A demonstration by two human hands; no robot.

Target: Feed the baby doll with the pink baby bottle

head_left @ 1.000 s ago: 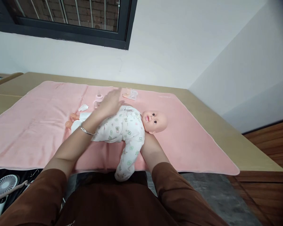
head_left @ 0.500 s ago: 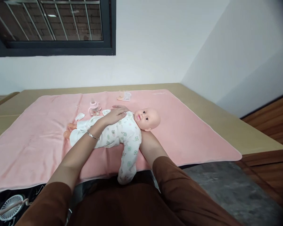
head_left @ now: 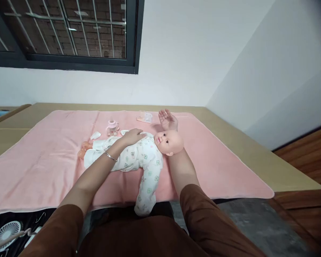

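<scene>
A baby doll [head_left: 133, 157] in a white printed outfit lies on its back on a pink mat [head_left: 216, 167], head to the right and feet to the left. My left hand [head_left: 133, 136] rests flat on the doll's chest, fingers loosely extended. Beyond the doll's head, my right hand [head_left: 168, 120] is open, palm up with fingers apart, and holds nothing. The right forearm passes under the doll's head, which lies on it. One doll sleeve hangs down over the mat's near edge.
A pink baby bottle [head_left: 112, 128] with handles stands behind the doll's legs, near a small white cloth piece [head_left: 95, 135]. A clear packet [head_left: 145, 117] lies at the back of the mat. A white fan [head_left: 5, 233] is at the lower left; a barred window [head_left: 77, 32] is behind.
My right hand has come out from behind the doll's shoulders to beyond its head, the forearm shifting right under the head. The left hand stays on the chest. The view has tilted up slightly.
</scene>
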